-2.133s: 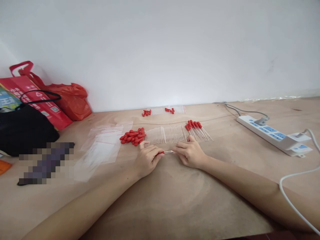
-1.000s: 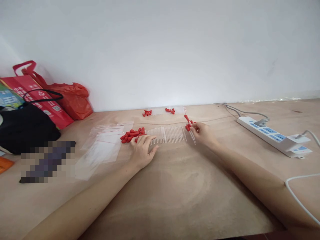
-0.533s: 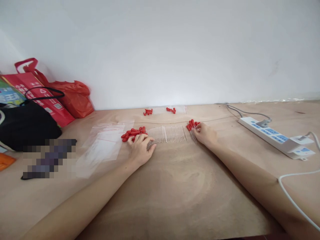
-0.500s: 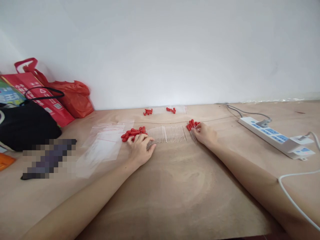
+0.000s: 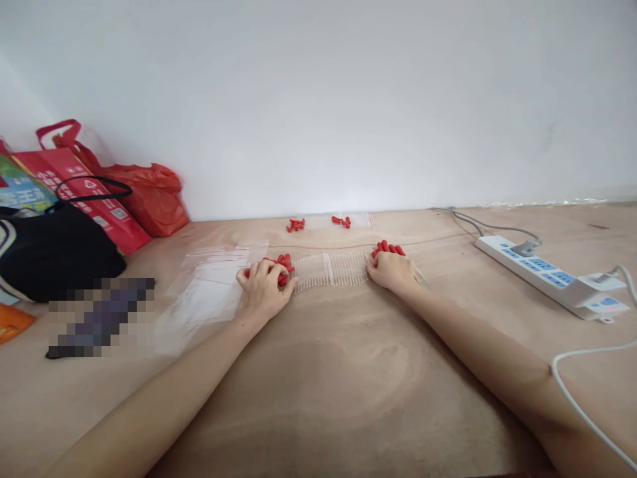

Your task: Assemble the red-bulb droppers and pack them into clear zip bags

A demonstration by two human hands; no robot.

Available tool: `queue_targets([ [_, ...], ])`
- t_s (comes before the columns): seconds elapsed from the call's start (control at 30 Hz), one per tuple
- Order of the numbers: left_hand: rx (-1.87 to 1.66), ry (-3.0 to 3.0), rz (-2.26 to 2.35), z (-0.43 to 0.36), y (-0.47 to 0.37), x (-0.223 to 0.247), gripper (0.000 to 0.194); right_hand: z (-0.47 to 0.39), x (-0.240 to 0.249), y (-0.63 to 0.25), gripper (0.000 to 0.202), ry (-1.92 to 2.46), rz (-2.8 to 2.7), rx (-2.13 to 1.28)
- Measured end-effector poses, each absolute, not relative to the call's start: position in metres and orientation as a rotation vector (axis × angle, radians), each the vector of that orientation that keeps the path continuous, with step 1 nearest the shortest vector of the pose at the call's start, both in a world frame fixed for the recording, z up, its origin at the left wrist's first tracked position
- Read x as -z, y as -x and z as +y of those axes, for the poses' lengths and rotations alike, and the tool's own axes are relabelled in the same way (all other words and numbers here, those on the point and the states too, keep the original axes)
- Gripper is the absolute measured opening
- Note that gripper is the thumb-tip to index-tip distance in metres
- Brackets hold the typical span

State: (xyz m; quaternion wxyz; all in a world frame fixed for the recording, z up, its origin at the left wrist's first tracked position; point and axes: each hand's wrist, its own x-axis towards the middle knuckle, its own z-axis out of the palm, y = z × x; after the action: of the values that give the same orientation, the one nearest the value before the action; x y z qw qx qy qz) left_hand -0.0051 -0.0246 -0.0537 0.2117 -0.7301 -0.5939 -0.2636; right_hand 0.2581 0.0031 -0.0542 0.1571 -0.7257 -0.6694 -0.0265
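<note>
On the left, my left hand (image 5: 262,289) curls its fingers over a pile of red rubber bulbs (image 5: 283,259). A red bulb shows between its thumb and forefinger. Beside it lies a row of thin clear dropper tubes (image 5: 331,269), side by side on the wooden table. At the row's right end my right hand (image 5: 392,271) is closed, its fingertips low by the last tubes; what they grip is hidden. Just beyond that hand is a cluster of red-bulbed droppers (image 5: 391,249), and clear tube ends (image 5: 421,272) stick out to its right.
Clear zip bags (image 5: 209,285) lie left of the bulbs. Farther back, a bag (image 5: 313,221) has red bulbs on it. A white power strip (image 5: 547,272) with cables stands right. Red bags (image 5: 154,199), a black bag (image 5: 64,252) and a pixelated dark object (image 5: 102,318) are left.
My right hand has moved left from the droppers' tubes to the end of the tube row. My left hand has shifted left, off the row's edge and farther over the red bulbs.
</note>
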Motion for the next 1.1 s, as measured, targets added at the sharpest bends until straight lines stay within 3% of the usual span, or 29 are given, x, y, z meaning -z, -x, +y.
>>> queue_targets([
  [0.4, 0.69, 1.98, -1.635, -0.028, 0.014, 0.051, 0.02, 0.01, 0.063, -0.254, 0.026, 2.009, -1.965, 0.206],
  [0.77, 0.633, 1.998, -1.562, -0.031, 0.019, 0.047, 0.018, -0.044, 0.076, -0.254, 0.026, 1.551, -2.018, 0.395],
  [1.1, 0.873, 2.443, -1.402, -0.051, -0.014, 0.052, 0.017, -0.045, 0.076, -0.248, 0.023, 1.053, -2.246, 0.113],
])
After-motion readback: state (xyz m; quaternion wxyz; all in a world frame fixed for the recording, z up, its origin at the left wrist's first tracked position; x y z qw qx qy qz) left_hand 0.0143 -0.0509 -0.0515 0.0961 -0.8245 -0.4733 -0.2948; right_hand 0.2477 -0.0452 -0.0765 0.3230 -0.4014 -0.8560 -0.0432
